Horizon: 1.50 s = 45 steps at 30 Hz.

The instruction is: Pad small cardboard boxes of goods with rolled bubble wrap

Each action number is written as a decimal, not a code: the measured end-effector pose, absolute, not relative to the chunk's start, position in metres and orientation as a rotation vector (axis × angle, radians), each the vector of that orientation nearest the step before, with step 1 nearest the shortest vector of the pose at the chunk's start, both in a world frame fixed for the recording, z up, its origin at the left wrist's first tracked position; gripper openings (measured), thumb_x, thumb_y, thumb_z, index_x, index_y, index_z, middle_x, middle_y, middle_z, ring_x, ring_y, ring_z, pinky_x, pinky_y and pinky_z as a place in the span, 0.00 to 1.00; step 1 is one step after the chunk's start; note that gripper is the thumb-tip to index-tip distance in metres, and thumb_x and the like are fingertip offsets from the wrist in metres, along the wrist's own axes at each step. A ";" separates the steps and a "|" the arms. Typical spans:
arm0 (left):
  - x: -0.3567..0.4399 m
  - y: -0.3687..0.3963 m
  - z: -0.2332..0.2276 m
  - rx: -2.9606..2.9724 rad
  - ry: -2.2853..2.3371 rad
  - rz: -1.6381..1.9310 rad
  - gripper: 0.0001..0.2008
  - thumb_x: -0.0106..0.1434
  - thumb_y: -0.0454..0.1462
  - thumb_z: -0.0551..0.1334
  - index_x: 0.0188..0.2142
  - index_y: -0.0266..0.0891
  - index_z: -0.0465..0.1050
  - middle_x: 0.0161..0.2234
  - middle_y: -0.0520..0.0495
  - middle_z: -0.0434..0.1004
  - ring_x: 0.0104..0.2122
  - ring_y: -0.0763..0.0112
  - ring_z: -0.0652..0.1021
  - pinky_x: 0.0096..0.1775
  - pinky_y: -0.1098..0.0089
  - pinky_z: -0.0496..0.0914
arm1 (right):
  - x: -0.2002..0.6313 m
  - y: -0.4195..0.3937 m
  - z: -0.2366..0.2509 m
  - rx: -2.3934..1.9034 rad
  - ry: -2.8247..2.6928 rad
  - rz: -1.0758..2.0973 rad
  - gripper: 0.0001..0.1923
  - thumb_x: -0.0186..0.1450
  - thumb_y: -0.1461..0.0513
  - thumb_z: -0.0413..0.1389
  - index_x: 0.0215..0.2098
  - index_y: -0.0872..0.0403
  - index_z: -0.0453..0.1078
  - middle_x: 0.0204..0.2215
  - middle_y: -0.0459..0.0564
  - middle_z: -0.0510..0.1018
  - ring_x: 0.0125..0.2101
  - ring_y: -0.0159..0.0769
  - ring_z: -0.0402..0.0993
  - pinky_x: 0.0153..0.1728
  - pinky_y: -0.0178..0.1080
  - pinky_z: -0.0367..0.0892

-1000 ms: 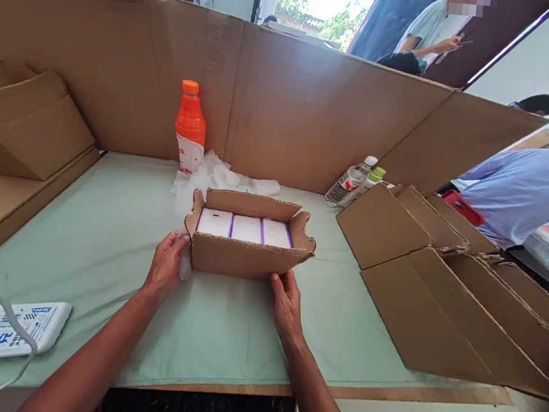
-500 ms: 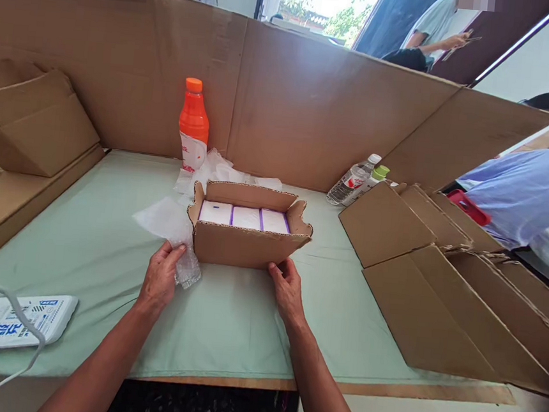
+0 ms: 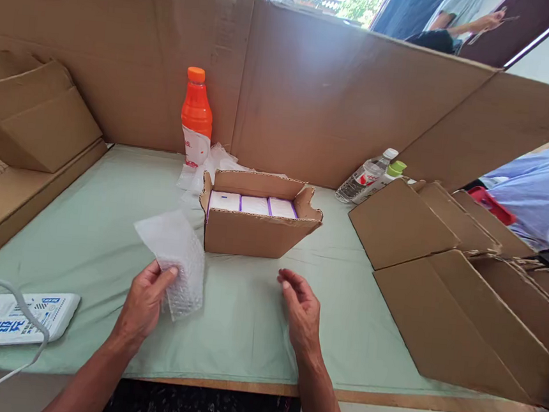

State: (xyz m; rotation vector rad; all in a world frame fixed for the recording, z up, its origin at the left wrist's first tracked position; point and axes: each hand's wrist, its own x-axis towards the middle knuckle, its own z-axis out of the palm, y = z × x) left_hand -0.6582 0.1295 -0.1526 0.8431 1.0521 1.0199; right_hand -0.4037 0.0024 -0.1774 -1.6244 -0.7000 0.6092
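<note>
1. Pinching a sheet of bubble wrap (image 3: pixel 176 265) between thumb and fingers with the left grip (image 3: pixel 144 294).
2. Holding the right grip (image 3: pixel 303 308) half spread, fingertips near the front of the box but apart from it.
3. Just beyond both grips, upright on the cloth-covered counter (image 3: pixel 239 331): an open cardboard box (image 3: pixel 243 235).
4. Inside it, side by side in a row: three white packs (image 3: pixel 254 205) with purple edges.
5. Behind and to the left: crumpled clear plastic (image 3: pixel 221 160), just beside an upright orange bottle (image 3: pixel 197 113).
6. Farther right, near the cardboard wall (image 3: pixel 336 102): a white-capped clear bottle (image 3: pixel 361 179), close against a green-capped bottle (image 3: pixel 379 184).
7. Along the right side: brown cartons (image 3: pixel 442 323).
8. At near left: a white device (image 3: pixel 56 315), with a pale cable (image 3: pixel 20 302) across it.
</note>
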 end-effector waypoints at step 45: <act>-0.678 0.102 -0.164 1.729 1.147 0.493 0.19 0.62 0.43 0.58 0.49 0.37 0.74 0.32 0.48 0.78 0.29 0.68 0.76 0.31 0.69 0.70 | -0.411 -0.057 -0.172 -1.967 -0.751 0.368 0.23 0.64 0.51 0.57 0.51 0.58 0.74 0.34 0.54 0.83 0.32 0.40 0.78 0.35 0.40 0.74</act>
